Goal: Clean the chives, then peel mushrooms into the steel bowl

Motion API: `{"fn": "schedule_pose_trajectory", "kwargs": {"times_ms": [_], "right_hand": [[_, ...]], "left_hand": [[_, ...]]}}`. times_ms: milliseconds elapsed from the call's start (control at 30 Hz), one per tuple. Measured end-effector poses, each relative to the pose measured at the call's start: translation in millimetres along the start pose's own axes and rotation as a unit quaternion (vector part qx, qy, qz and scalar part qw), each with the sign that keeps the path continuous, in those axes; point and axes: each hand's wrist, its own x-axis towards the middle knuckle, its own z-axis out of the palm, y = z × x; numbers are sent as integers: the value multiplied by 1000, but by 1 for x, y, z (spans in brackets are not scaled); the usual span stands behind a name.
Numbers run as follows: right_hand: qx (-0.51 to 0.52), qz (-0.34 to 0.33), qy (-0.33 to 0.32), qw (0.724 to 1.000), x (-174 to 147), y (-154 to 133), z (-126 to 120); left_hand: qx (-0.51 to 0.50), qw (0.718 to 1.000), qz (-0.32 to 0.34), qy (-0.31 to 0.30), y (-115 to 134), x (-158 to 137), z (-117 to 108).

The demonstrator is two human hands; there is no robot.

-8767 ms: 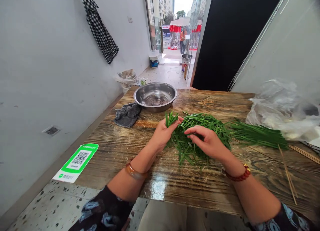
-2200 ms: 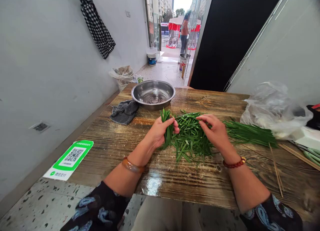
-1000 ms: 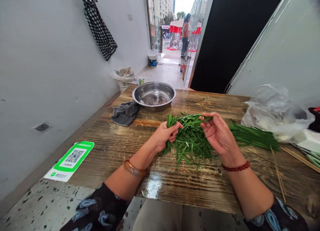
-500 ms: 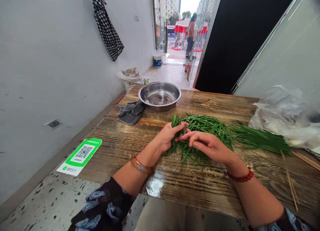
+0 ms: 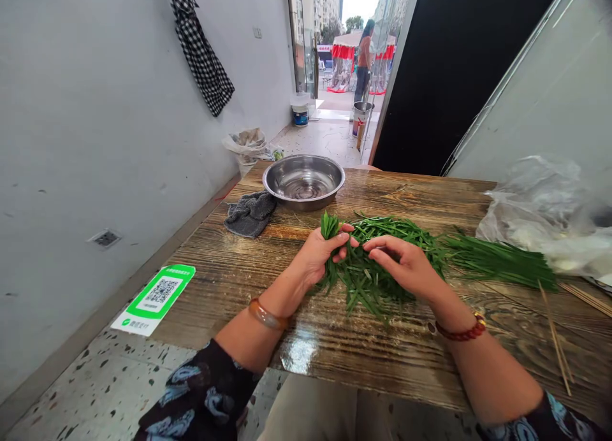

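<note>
While the left hand [image 5: 317, 255] clamps a green bunch [image 5: 329, 225], loose leaves [image 5: 369, 283] beneath the right hand [image 5: 405, 264], its grip unclear

The left hand [image 5: 319, 256] hides the middle of a bunch of leaves [image 5: 329, 224]. The right hand [image 5: 400, 262] covers part of the leaf pile [image 5: 366, 285]; whether it grips anything there is unclear. The bottom edge cuts off both sleeves [image 5: 198, 393], the right edge the plastic bag [image 5: 535, 205], the top edge the checked cloth [image 5: 201, 52]. The card's [image 5: 153, 299] smallest print is unreadable.
</note>
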Motion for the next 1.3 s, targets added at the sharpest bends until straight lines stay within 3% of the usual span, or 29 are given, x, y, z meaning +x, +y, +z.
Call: {"fn": "schedule_pose_trajectory", "kwargs": {"times_ms": [67,300,433,600,700,800,1167,1300], "right_hand": [[-10,30,41,999,0,1,4],[85,83,13,993,-1,-8,23],[123,106,34,986,0,-5,25],[78,100,105,986,-1,-3,25],[64,88,120,987,-2,-3,27],[45,81,115,989,-3,-4,28],[12,76,40,996,-3,-2,32],[-26,52,64,996,-2,-5,35]], "left_hand": [[-13,1000,-7,-8,0,-2,2],[-31,998,-14,-46,-4,-4,6],[-27,998,-8,-50,-6,-3,5],[17,1000,5,22,-7,-1,5],[50,999,0,9,-9,-3,7],[72,997,-3,-5,-12,-4,8],[39,999,-9,30,-11,-1,6],[58,998,-7,38,-13,-1,4]]}}
